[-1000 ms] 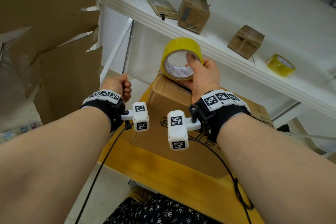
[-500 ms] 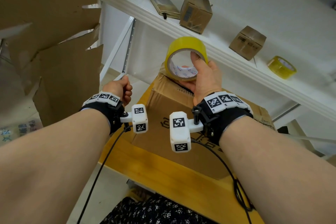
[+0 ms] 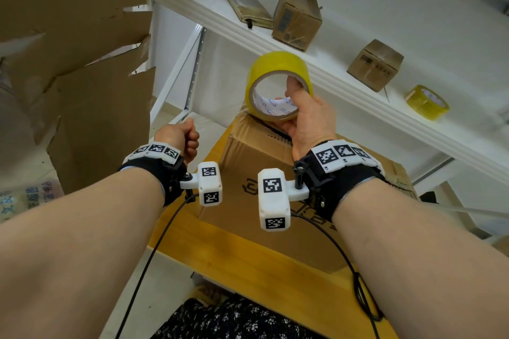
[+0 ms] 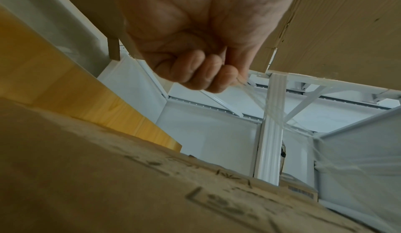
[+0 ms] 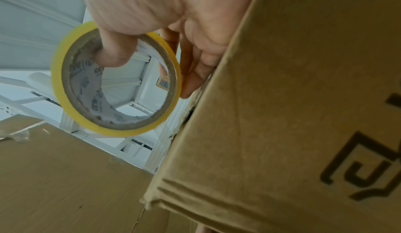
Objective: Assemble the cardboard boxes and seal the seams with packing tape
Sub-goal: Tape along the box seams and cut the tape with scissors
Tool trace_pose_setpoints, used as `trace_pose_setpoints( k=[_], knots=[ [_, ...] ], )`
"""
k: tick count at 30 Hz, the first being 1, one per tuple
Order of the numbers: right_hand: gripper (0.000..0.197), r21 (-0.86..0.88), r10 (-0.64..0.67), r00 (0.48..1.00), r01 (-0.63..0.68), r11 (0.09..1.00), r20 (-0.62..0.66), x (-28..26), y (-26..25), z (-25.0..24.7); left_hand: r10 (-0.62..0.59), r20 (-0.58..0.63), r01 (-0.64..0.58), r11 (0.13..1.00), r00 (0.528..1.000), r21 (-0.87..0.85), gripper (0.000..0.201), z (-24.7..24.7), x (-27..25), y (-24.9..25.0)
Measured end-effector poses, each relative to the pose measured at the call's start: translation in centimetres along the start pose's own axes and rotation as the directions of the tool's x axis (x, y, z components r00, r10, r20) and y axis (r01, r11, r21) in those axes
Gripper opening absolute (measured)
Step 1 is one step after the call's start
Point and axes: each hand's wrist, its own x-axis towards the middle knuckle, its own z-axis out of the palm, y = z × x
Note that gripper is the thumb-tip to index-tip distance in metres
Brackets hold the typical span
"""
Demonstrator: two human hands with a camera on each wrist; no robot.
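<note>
Right hand (image 3: 305, 115) grasps the tape roll (image 3: 278, 85): thumb hooked through the core, fingers curled round the outside, roll held just above the far top edge of the box (image 3: 248, 173). Left hand (image 3: 179, 136) clenched beside the box's left side; the left wrist view shows a clear strip of tape (image 4: 271, 109) pinched at the fingertips (image 4: 208, 75) and running off to the right, presumably toward the roll. Box sits closed on a yellow wooden table (image 3: 248, 261). Flattened cardboard (image 3: 68, 63) stands off to the left. White shelf (image 3: 358, 96) behind carries two small boxes, a notebook and a spare tape roll (image 3: 427, 102).

Step, by my reading: tape drawn out, not yet laid on the top seam. Next move calls for keeping the strip taut, lining it over the seam, lowering it and pressing it flat, without letting it twist or stick to itself.
</note>
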Motion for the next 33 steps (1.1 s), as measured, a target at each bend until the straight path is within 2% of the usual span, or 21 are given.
trace_pose_setpoints(
  k=[5, 14, 20, 24, 27, 33],
  knots=[
    [0.034, 0.064, 0.074, 0.992, -0.080, 0.995, 0.099, -0.6, -0.3, 0.1, 0.009, 0.022, -0.009, 1.000, 1.000, -0.025, 0.037, 0.4, 0.0, 0.9],
    [0.045, 0.064, 0.008, 0.998, -0.011, 0.998, 0.058, -0.4, -0.2, 0.1, 0.007, 0.005, -0.007, 1.000, 1.000, -0.025, 0.039, 0.5, -0.2, 0.9],
    [0.021, 0.071, -0.033, 0.999, 0.032, 0.997, 0.007, 0.1, 0.1, -0.3, 0.015, 0.013, -0.013, 0.992, 1.000, -0.124, 0.033, -0.1, -0.1, 1.8],
    [0.016, 0.030, -0.055, 0.998, 0.054, 0.998, 0.030, 0.2, 0.3, -0.2, 0.044, -0.035, -0.047, 0.996, 0.998, -0.072, 0.033, -0.8, 0.3, 1.4],
    [0.017, -0.002, -0.078, 0.996, 0.078, 0.997, 0.046, 0.4, 0.5, -0.2, -0.001, -0.056, 0.001, 1.000, 0.998, 0.001, 0.035, -1.0, 0.9, 0.3],
    [0.016, -0.031, -0.088, 0.994, 0.090, 0.995, 0.062, 0.6, 0.6, -0.3, -0.108, -0.045, 0.109, 0.994, 0.993, 0.027, 0.034, -0.3, 1.4, -1.4]
  ],
)
